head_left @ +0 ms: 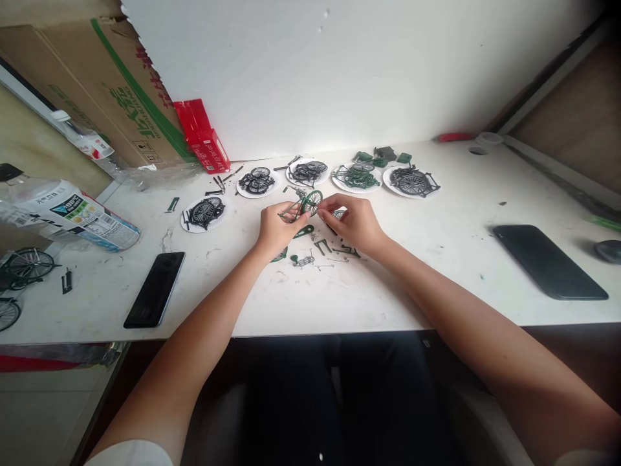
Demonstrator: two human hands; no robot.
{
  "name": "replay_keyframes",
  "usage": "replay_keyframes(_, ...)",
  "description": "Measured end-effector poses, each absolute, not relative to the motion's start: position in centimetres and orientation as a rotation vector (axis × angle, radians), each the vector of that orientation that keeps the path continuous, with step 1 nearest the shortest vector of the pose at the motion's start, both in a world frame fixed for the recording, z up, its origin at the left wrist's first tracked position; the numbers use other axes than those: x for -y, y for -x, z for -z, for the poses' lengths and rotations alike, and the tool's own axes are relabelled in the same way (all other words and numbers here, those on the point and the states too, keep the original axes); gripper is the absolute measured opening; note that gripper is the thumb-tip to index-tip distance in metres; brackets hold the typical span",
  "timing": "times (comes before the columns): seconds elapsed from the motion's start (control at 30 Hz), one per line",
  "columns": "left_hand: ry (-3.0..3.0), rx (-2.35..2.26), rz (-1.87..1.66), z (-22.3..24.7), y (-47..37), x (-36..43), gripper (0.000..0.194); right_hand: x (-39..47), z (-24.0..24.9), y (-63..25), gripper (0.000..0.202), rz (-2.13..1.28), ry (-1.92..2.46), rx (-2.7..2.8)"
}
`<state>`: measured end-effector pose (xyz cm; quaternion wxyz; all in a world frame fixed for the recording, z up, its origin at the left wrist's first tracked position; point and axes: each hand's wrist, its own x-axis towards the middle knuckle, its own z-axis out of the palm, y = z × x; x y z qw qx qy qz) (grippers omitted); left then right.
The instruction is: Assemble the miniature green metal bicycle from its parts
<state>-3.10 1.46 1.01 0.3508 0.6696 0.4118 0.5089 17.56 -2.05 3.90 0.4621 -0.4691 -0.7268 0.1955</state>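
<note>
A small green model bicycle (312, 203) with a spoked wheel is held up over the middle of the white table. My left hand (280, 226) is closed round its frame from the left. From the right, my right hand (350, 220) pinches close to the wheel's hub; whatever is between its fingertips is too small to make out. Beneath the hands lie loose green parts: a chain guard (304, 231), a forked piece (322, 245), a wire basket (305, 261) and several thin wires. Part of another wheel shows behind the right fingers.
Paper plates with black parts (204, 213) and green parts (358, 177) stand along the back. A phone (155, 290) lies left, a dark flat device (550, 262) right. A red box (202, 136), a large bottle (82, 213) and assembled model bicycles (30, 264) are on the left.
</note>
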Motion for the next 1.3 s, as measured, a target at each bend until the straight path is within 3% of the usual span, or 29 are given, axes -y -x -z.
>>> replay_keyframes(0.43, -1.821, -1.079, -1.285, -1.25, 3.07, -1.17, 0.02, 1.86, -3.76, -17.55, 0.011, -0.476, 1.26, 1.718)
replay_keyframes(1.3, -1.838, -1.113, -1.261, -1.92, 3.09, -0.76, 0.021, 1.74, -3.62, -17.61, 0.013, -0.458, 1.248, 1.692)
